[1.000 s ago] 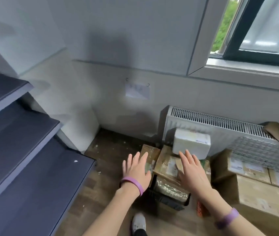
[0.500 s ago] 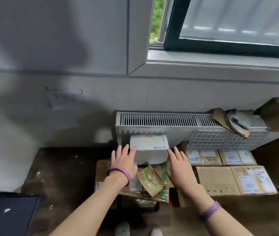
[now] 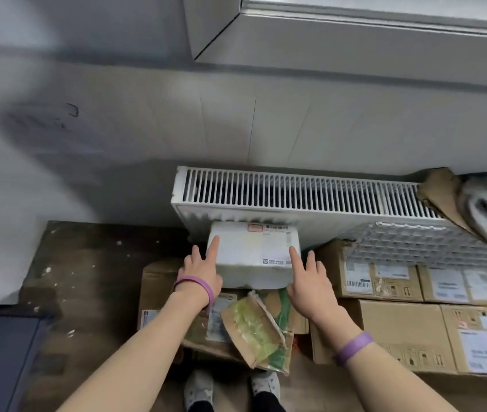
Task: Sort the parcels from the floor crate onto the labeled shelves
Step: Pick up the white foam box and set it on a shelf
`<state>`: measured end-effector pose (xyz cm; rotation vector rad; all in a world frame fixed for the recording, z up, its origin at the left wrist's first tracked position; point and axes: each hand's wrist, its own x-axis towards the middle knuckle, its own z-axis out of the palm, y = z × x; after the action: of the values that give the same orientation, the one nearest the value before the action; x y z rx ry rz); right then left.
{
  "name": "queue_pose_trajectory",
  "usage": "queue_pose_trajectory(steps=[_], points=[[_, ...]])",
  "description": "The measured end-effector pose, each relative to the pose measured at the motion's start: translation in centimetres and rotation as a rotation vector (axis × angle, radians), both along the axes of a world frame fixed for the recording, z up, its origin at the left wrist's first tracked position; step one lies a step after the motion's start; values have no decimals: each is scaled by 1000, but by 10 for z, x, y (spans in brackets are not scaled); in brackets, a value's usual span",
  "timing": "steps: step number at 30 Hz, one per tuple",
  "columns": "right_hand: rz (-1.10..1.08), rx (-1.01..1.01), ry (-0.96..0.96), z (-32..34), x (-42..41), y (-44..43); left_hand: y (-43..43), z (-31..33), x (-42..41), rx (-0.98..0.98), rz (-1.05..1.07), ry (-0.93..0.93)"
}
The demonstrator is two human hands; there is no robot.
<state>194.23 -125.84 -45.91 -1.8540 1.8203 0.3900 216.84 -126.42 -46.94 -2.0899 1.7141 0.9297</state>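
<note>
While both hands flank it, the white parcel [image 3: 252, 257] sits on top of a heap of brown parcels [image 3: 254, 328] at the person's feet, its back edge just beside the radiator [image 3: 295, 191]. Its long axis runs left to right, parallel to the radiator, labelled face up, with the barcode strip toward the far right corner. The left hand [image 3: 199, 276] lays a straight forefinger on the parcel's left top edge, its other fingers spread down that side. The right hand [image 3: 310, 281] mirrors it on the right edge (the thumbs are mostly hidden, so I cannot tell whether they grip underneath). Stacked cardboard boxes [image 3: 399, 331] stand to the right
</note>
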Motion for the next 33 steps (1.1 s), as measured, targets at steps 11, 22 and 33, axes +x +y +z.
queue_pose_trajectory(steps=[11, 22, 33], points=[[-111, -68, -355, -37, -7, -12, -5, -38, -12, 17, 248, 236], [-201, -131, -545, -49, -12, -2, -1, -42, -22, -169, 430, 349], [32, -332, -786, 67, 8, 14, 75, 98, -1, -372, 655, 262]])
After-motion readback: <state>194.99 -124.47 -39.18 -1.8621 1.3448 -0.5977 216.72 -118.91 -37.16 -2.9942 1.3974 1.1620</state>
